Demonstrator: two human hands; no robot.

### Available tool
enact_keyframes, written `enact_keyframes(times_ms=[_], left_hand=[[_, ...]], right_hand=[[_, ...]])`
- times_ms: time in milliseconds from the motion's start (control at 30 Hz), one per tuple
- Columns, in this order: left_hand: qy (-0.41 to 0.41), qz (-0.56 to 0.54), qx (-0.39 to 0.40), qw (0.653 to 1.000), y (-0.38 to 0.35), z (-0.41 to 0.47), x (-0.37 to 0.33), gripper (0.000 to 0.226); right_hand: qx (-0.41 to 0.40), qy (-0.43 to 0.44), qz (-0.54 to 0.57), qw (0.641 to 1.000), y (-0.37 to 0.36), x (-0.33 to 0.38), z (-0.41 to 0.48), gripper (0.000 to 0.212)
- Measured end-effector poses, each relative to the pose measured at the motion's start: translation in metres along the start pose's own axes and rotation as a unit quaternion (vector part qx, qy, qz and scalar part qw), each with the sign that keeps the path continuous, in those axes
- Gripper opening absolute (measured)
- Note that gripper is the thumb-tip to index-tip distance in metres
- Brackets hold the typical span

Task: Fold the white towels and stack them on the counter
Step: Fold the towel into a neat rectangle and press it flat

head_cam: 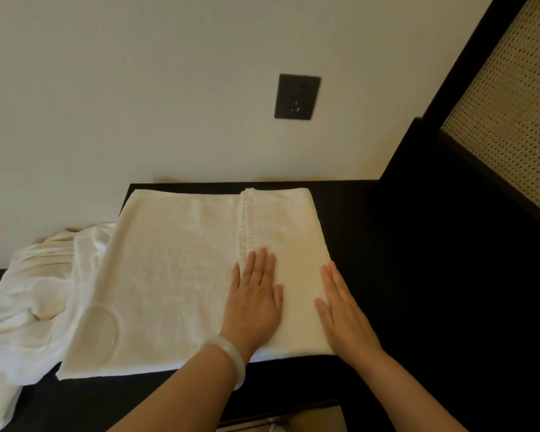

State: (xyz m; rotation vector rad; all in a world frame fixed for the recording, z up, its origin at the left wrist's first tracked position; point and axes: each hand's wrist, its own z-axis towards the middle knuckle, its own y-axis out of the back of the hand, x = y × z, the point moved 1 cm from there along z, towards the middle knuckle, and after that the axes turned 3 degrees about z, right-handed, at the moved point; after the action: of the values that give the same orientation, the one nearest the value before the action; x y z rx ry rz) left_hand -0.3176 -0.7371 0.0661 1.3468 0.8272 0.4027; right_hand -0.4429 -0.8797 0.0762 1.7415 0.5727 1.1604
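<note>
Left hand (253, 302) and right hand (345, 316) touch folded towel (175, 275).

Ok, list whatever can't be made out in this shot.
Head view:
- White heap: cut by the left edge and partly under the folded towel; piece count unclear.
- Folded towel: lower layers hidden by its top layer and the flat left hand.
- Counter: too dark on the right to see its join with the black panel.
- Pale object at the bottom edge: cut off, between the forearms.
</note>
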Motion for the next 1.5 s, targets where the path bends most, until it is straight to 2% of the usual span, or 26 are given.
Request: enact_keyframes(times_ms=[100, 167, 233, 333, 467, 600, 700, 733, 800, 900, 1033, 1167, 1267, 1400, 1500], left_hand=[[-0.004, -0.012, -0.008, 1.000, 0.001, -0.002, 0.001, 0.074], [-0.004, -0.014, -0.012, 1.000, 0.000, -0.002, 0.001, 0.074], [-0.004, -0.013, -0.020, 1.000, 0.000, -0.001, 0.001, 0.073], [-0.004, -0.017, -0.020, 1.000, -0.001, -0.002, 0.001, 0.072], [0.004, -0.009, -0.011, 1.000, -0.004, 0.000, 0.002, 0.067], [-0.009, 0.063, -0.025, 0.998, 0.004, 0.010, -0.004, 0.059], [-0.020, 0.078, -0.028, 0.996, 0.035, 0.044, -0.007, 0.075], [-0.020, 0.081, -0.023, 0.996, 0.040, 0.058, -0.005, 0.074], [-0.024, 0.070, 0.003, 0.997, 0.034, 0.079, 0.005, 0.064], [-0.014, 0.042, 0.009, 0.999, 0.012, 0.084, 0.023, 0.069], [-0.011, 0.024, -0.006, 1.000, 0.006, 0.085, 0.026, 0.069], [-0.004, 0.012, -0.017, 1.000, 0.005, 0.085, 0.028, 0.061], [0.008, 0.007, -0.031, 0.999, 0.003, 0.085, 0.028, 0.061], [0.013, 0.004, -0.038, 0.999, 0.004, 0.085, 0.027, 0.062], [0.017, 0.000, -0.038, 0.999, 0.004, 0.085, 0.027, 0.061]], right_hand=[[0.001, -0.046, -0.053, 0.998, 0.006, 0.006, 0.008, 0.061], [-0.047, -0.073, -0.090, 0.992, 0.010, 0.024, 0.025, 0.062], [-0.075, -0.027, -0.105, 0.991, 0.005, 0.041, 0.036, 0.063], [-0.023, 0.047, -0.150, 0.987, -0.009, 0.034, 0.026, 0.071], [-0.005, 0.002, -0.139, 0.990, 0.000, 0.009, 0.014, 0.074], [-0.028, -0.013, -0.103, 0.994, 0.007, 0.032, 0.046, 0.067], [-0.034, 0.005, -0.115, 0.993, 0.003, 0.054, 0.081, 0.063], [-0.032, 0.011, -0.137, 0.990, -0.005, 0.058, 0.087, 0.063], [-0.026, 0.025, -0.179, 0.983, -0.016, 0.057, 0.092, 0.063], [-0.017, 0.061, -0.191, 0.979, -0.007, 0.037, 0.093, 0.071], [-0.010, 0.019, -0.191, 0.981, 0.020, 0.019, 0.125, 0.065], [-0.025, 0.009, -0.159, 0.987, 0.035, 0.040, 0.189, 0.063], [0.002, 0.010, -0.124, 0.992, 0.025, 0.037, 0.222, 0.063], [-0.008, -0.002, -0.092, 0.996, 0.017, 0.030, 0.245, 0.063], [-0.010, -0.017, -0.129, 0.991, 0.021, 0.035, 0.252, 0.064]])
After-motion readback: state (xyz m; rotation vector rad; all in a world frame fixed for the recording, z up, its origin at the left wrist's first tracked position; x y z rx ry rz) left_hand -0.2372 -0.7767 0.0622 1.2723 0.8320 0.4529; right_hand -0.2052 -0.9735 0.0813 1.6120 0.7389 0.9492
